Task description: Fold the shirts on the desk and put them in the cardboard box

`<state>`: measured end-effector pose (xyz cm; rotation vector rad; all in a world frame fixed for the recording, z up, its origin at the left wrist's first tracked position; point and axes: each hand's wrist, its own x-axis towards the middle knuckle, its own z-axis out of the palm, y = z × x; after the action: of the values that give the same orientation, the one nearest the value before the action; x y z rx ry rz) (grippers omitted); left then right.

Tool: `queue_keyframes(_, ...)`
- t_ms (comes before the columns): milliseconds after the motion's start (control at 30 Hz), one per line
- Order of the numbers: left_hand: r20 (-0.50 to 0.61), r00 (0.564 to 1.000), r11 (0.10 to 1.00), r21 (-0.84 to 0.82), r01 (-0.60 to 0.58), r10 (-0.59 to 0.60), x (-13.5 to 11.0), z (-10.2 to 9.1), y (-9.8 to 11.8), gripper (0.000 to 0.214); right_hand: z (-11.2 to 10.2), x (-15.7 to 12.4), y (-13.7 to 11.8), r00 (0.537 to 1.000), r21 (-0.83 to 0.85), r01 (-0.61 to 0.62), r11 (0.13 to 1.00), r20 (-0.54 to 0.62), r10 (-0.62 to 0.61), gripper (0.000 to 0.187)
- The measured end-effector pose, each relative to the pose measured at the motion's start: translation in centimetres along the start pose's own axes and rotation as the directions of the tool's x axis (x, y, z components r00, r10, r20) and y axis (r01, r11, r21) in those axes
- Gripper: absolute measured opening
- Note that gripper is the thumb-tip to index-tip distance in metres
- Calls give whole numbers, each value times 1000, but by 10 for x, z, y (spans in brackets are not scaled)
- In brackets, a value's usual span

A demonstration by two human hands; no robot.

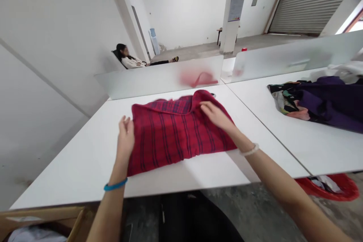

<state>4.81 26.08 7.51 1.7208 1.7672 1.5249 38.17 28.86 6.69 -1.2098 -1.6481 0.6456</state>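
A red plaid garment [170, 132] with dark stripes lies folded on the white table [93, 151] in front of me. Its far edge is turned over, and the cloth curls up at the far right. My left hand [125, 136] is at the garment's left edge, fingers loosely bent and a little apart; I cannot tell whether they touch the cloth. My right hand [216, 115] rests on the right part, by the curled flap, with its fingers stretched out over the fabric. Whatever lies under the folds is hidden.
Frosted panels [159, 83] border the table's far side. Purple and patterned clothes [326, 98] lie to the right. Below are a red basket [347, 189] with cloth and a cardboard box [76, 223] at the lower left. A person [132, 60] reclines beyond the panel.
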Motion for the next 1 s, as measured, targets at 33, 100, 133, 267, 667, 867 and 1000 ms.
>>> queue_keyframes(33,65,997,996,78,-54,49,-9,13,-2,54,13,-5,6,994,-196,72,978,97,-53,46)
queue_keyframes(100,256,953,948,228,-222,162,-34,37,-11,56,36,-23,22,949,-473,223,853,305,-80,54)
queue_keyframes(133,364,911,907,288,-308,194,-48,47,-17,56,45,-32,32,924,-553,285,783,377,-71,55)
queue_keyframes(267,577,795,732,459,-505,187,-76,71,-41,55,62,-48,56,877,-651,407,641,474,-75,55)
queue_keyframes(667,471,879,592,688,-419,75,-43,2,-111,57,10,-37,87,951,-761,113,638,270,153,62)
queue_keyframes(867,464,885,634,674,-379,35,-54,-21,-130,51,-13,-51,97,940,-750,45,660,255,226,63)
queue_keyframes(1000,415,910,677,667,-311,10,-78,-20,-126,56,-20,-75,92,941,-732,38,680,255,223,63)
